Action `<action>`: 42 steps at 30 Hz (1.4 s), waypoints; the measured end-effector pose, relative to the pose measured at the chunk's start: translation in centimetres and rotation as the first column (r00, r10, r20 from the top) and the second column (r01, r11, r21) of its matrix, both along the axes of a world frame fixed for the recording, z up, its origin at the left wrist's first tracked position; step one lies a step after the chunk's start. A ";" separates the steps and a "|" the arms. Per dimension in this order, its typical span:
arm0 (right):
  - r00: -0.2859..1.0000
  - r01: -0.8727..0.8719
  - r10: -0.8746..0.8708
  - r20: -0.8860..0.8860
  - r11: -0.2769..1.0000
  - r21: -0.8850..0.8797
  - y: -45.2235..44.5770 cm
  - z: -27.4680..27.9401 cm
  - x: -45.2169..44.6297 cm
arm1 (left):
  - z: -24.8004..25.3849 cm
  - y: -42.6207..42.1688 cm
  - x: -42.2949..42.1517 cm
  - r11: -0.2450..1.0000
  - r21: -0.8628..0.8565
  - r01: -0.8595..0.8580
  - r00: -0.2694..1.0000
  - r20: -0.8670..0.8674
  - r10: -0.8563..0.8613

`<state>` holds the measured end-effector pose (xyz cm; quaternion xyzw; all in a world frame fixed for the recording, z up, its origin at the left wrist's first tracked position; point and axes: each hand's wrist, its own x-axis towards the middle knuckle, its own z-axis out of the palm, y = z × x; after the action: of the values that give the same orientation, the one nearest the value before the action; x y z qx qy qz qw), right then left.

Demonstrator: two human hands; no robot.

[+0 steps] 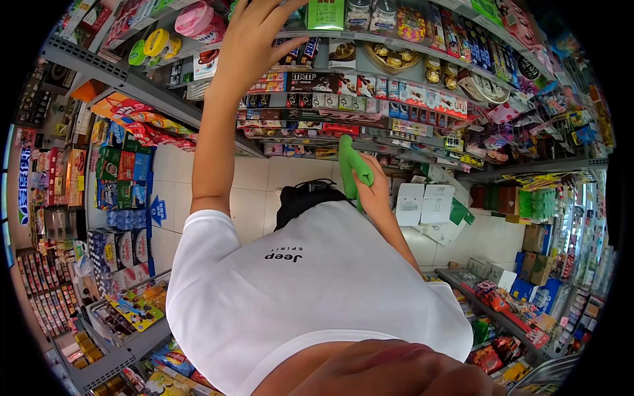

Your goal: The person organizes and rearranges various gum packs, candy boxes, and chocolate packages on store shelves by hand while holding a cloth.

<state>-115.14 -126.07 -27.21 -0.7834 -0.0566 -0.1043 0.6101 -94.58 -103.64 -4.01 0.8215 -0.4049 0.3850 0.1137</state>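
My left hand (256, 36) reaches up to the top shelves ahead, fingers spread and partly cut off by the view's upper edge. Just right of it stands a green box (325, 14); whether my fingertips touch anything is unclear. Below my thumb are dark Snickers packs (307, 54). Left of the hand sit a pink tub (195, 21) and a yellow-lidded tub (162, 43). Lower down, in front of my body, my right hand (375, 189) is closed around a green cloth (348, 164), which hangs folded from it near the lower shelves.
Shelves of sweets (370, 86) curve across the front, with heart-shaped chocolate boxes (392, 58) and lidded jars (358, 14). Flattened cardboard (436, 204) lies on the tiled floor (254, 178) at right. Bright red packets (148, 125) jut out from the left shelf end. More stocked shelving stands behind me.
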 end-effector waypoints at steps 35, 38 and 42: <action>0.906 0.424 -0.137 -0.401 0.315 0.849 3.4 -1.9 1.0 | -22.6 -12.3 -12.5 0.849 -0.512 0.134 0.239 -0.814 -0.529; 0.907 0.418 -0.153 -0.393 0.199 0.887 3.0 0.7 0.9 | -23.2 -12.7 -12.5 0.856 -0.499 0.135 0.207 -0.831 -0.517; 0.943 0.290 -0.197 -0.267 0.093 0.953 1.7 1.2 1.2 | -23.4 -13.5 -12.1 0.843 -0.527 0.111 0.103 -0.837 -0.537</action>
<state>-113.94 -124.40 -25.96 -0.1934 0.1769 -0.1866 0.9468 -106.65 -117.15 -27.43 0.7272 -0.3404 -0.1970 0.5625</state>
